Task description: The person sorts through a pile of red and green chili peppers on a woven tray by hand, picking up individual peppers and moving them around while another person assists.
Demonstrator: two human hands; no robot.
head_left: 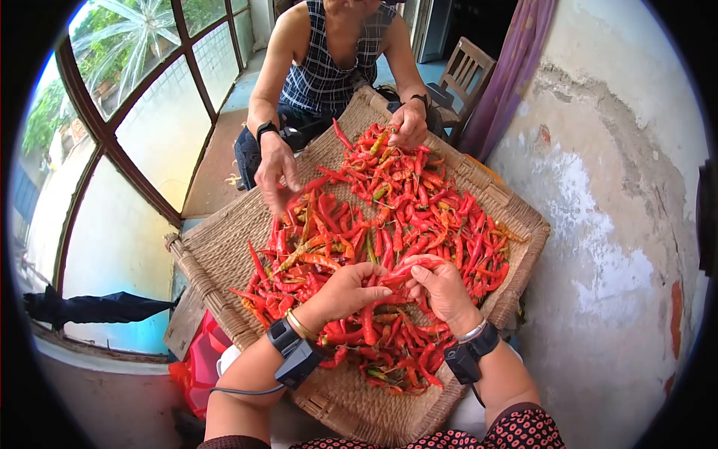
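Observation:
Between my two hands, over the middle of the heap, is a red chili pepper [410,271]. The fingers of my right hand [446,297] are closed round one part of it. My left hand [348,293] pinches near its other end, with the thumb pointing towards the right hand. Under both hands spreads a pile of red chili peppers [419,217], some orange or greenish and wrinkled. The pile lies in a large woven basket tray [217,273] with a thick rim. The exact grip of the left fingertips is partly hidden.
Across the tray a person [329,60] reaches in; one hand [277,176] hovers over the peppers, the other [408,123] is at the far edge. A folded umbrella [105,307] and windows are on the left, a wooden chair [467,78] behind, a peeling wall [598,187] on the right.

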